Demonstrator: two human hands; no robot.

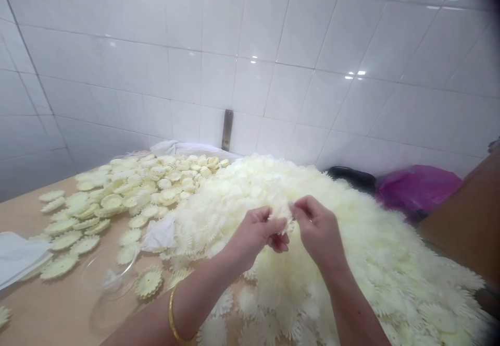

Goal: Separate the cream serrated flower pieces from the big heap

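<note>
Head view: your left hand [255, 234] and right hand [318, 229] pinch one plastic flower [284, 214]. Pull gently, fingers near its centre.

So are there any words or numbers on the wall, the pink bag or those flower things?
No text can be read anywhere. The white wall tiles, the pink bag, the pale toothed discs and the metal strip on the wall show no writing.
</note>
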